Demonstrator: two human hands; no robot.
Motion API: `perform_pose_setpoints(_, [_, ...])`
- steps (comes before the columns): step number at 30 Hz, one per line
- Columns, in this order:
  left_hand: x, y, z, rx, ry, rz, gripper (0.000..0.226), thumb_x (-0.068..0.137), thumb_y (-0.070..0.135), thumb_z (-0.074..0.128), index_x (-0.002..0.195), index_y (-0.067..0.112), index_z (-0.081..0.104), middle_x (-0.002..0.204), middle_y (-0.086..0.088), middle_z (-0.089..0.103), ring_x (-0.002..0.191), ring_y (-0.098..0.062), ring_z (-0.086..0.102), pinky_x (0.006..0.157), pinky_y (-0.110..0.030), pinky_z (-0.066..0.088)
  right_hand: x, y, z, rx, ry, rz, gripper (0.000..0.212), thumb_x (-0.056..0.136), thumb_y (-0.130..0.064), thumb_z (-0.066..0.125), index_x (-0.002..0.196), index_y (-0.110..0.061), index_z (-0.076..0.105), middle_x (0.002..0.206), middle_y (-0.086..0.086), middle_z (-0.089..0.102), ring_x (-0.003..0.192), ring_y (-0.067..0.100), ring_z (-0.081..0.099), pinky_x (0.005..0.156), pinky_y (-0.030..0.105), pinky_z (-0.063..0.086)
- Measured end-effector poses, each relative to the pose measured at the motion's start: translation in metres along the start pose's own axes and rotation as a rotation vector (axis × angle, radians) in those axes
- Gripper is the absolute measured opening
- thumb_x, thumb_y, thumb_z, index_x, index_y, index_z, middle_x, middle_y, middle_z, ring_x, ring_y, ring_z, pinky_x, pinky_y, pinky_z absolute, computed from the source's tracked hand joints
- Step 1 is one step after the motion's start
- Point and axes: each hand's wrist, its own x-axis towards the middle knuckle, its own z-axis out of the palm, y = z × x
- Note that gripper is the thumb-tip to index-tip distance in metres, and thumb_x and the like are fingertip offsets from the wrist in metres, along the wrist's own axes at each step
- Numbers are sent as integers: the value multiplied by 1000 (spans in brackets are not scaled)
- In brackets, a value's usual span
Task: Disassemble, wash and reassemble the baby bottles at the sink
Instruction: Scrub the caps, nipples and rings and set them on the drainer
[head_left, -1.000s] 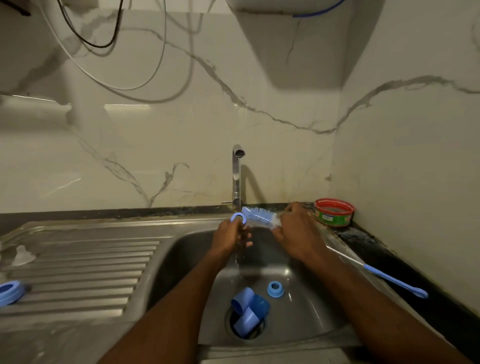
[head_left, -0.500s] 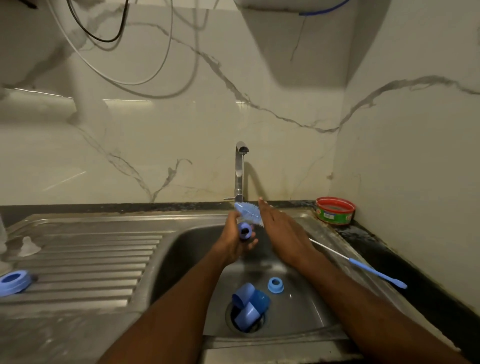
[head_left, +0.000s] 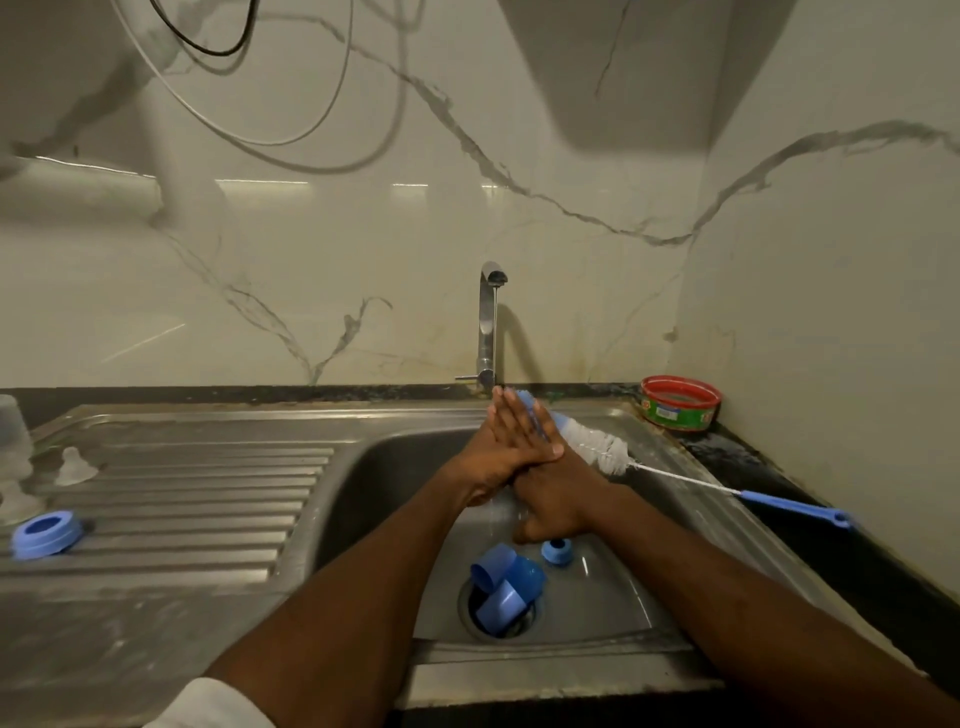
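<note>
Your left hand (head_left: 511, 441) has flattened against the bottle brush (head_left: 597, 447), fingers straight. The small ring it held is gone from view. Your right hand (head_left: 558, 501) has dropped lower; its grip I cannot tell.

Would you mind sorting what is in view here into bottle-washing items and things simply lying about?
Part of the job: bottle brush, blue ring and clear teat on the drainer, blue caps over the drain, small blue collar, running tap.

Lying about: red-rimmed tin, hanging cables.
</note>
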Motion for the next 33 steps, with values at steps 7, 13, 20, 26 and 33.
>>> perform_pose_setpoints(7, [-9, 6, -4, 142, -97, 74, 56, 80, 20, 85, 132, 16, 63, 127, -4, 70, 122, -19, 64, 111, -47, 46, 2, -11, -27, 109, -451, 71, 62, 95, -60, 55, 127, -8, 63, 146, 14, 50, 142, 30, 33, 120, 49, 13])
perform_pose_setpoints(13, [-7, 9, -3, -145, -30, -115, 85, 75, 38, 88, 148, 27, 46, 140, -4, 62, 128, -21, 60, 106, -43, 51, -1, 6, -16, 66, 33, -3, 114, 86, -50, 68, 160, -13, -11, 163, 9, -29, 148, 21, -35, 124, 48, -14])
perform_pose_setpoints(20, [-13, 23, -5, -286, 123, -117, 70, 89, 74, 50, 133, 20, 63, 125, -8, 71, 117, -25, 66, 101, -41, 53, -9, 30, -24, -5, 182, 272, 126, 75, -23, 85, 159, -40, -7, 166, 3, -24, 155, 36, -4, 118, 64, 25])
perform_pose_setpoints(26, [-8, 21, -10, -392, 228, -153, 71, 96, 73, 30, 130, 20, 63, 120, -12, 69, 110, -25, 63, 85, -38, 51, -23, 54, -13, 172, 179, 515, 87, 88, -31, 70, 156, -38, 16, 138, 8, 58, 115, 30, 63, 86, 43, 55])
perform_pose_setpoints(33, [-4, 13, -12, -476, 351, -208, 21, 106, 12, 43, 116, 4, 59, 113, -21, 64, 102, -28, 65, 87, -33, 57, -28, 55, -32, 139, 185, 593, 46, 93, -62, 55, 126, -31, 56, 116, 0, 70, 101, 23, 66, 79, 34, 49])
